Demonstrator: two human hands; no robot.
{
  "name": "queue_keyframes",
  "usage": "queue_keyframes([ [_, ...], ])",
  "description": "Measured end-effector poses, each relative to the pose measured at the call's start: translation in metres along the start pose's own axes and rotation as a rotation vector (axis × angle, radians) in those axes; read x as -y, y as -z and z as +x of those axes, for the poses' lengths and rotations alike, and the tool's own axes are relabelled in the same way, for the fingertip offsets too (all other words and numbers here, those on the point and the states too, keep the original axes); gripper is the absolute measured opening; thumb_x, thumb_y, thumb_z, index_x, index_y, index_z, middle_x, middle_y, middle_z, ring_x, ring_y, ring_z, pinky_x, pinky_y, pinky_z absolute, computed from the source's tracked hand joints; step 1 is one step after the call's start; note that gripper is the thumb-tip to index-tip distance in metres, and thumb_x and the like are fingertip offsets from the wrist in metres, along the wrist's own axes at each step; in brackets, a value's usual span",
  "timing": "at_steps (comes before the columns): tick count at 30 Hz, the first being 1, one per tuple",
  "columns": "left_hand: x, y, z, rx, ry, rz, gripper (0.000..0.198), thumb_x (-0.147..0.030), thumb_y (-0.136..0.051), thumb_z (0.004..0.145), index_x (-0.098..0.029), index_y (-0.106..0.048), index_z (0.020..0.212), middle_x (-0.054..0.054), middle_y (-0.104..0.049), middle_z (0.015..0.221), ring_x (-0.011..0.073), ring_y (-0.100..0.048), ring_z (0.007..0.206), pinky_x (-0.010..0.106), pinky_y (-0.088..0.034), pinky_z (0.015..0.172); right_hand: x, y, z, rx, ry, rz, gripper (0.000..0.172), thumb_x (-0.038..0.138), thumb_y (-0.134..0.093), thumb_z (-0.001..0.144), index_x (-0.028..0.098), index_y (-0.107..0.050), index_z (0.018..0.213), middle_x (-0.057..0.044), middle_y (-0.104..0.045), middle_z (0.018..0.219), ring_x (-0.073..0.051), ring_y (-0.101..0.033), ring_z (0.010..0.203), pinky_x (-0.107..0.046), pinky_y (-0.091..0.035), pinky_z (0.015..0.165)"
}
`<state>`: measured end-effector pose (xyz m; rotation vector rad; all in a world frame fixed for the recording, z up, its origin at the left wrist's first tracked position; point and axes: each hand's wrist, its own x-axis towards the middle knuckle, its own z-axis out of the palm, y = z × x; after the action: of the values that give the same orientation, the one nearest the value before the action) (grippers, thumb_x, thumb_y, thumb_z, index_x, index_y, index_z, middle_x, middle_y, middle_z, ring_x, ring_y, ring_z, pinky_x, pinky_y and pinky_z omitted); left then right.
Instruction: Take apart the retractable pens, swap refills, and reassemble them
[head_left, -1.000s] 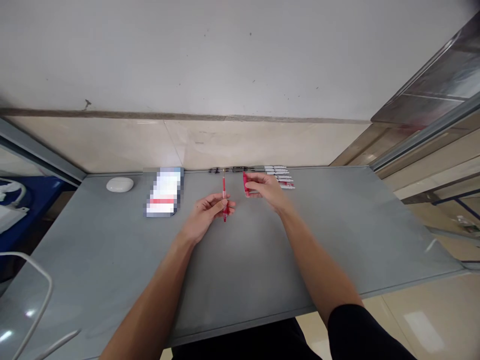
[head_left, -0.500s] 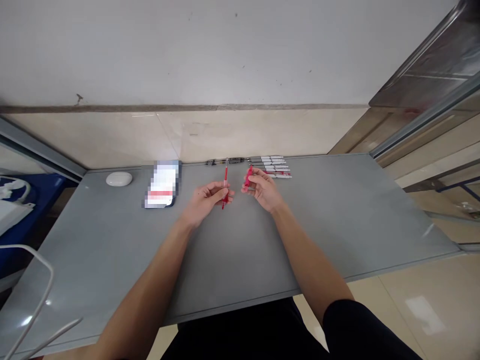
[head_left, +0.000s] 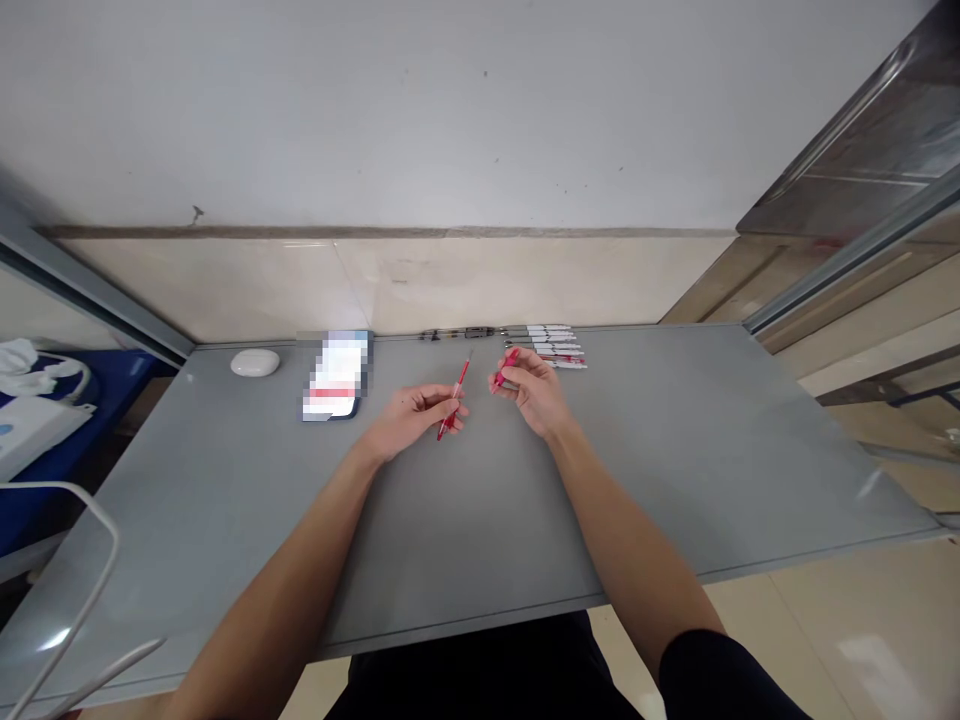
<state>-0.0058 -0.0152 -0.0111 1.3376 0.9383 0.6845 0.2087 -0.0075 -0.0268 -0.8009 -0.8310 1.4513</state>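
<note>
My left hand [head_left: 420,418] is closed in a pinch on a slim red pen refill [head_left: 463,372], its thin tip pointing up and away from me. More red shows among these fingers at the refill's lower end; I cannot make out whether it is a separate part. A short way to the right, my right hand [head_left: 534,392] pinches a pinkish-red pen part [head_left: 510,362], partly covered by the fingers. The two hands are apart, over the middle of the grey table [head_left: 480,530]. Just behind my right hand lies a row of several white-and-grey pens [head_left: 551,335], one with red on it.
Dark pen parts [head_left: 469,332] lie along the table's back edge by the wall. To the left are a phone [head_left: 337,375] with a blurred screen and a white oval case [head_left: 255,362]. A white cable [head_left: 105,560] hangs at the near left.
The refill in my left hand has tilted, its tip leaning to the right. The pen part in my right hand has turned as well. The whole view has shifted slightly.
</note>
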Motion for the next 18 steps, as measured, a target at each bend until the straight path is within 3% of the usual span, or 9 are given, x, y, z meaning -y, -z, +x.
queue_keyframes([
  [11, -0.001, 0.005, -0.011, -0.011, -0.056, 0.129, 0.035, -0.047, -0.061, 0.082, -0.02, -0.069, 0.103, 0.008, -0.07, 0.09, 0.0161, -0.061, 0.069, 0.03, -0.047, 0.062, 0.001, -0.001, -0.009, 0.052, -0.013, -0.007, 0.019, 0.02, -0.075, 0.065, 0.022, -0.067, 0.082, 0.004, -0.065, 0.078, -0.016, -0.069, 0.074, -0.031, -0.057, 0.068],
  [18, -0.003, 0.003, -0.014, 0.037, -0.046, 0.184, 0.035, -0.047, -0.06, 0.083, -0.021, -0.07, 0.105, 0.007, -0.07, 0.09, 0.0151, -0.06, 0.069, 0.027, -0.044, 0.059, 0.006, -0.003, -0.005, -0.183, 0.115, 0.102, 0.02, 0.022, -0.078, 0.064, 0.025, -0.065, 0.08, 0.006, -0.065, 0.08, -0.012, -0.067, 0.073, -0.028, -0.059, 0.07],
])
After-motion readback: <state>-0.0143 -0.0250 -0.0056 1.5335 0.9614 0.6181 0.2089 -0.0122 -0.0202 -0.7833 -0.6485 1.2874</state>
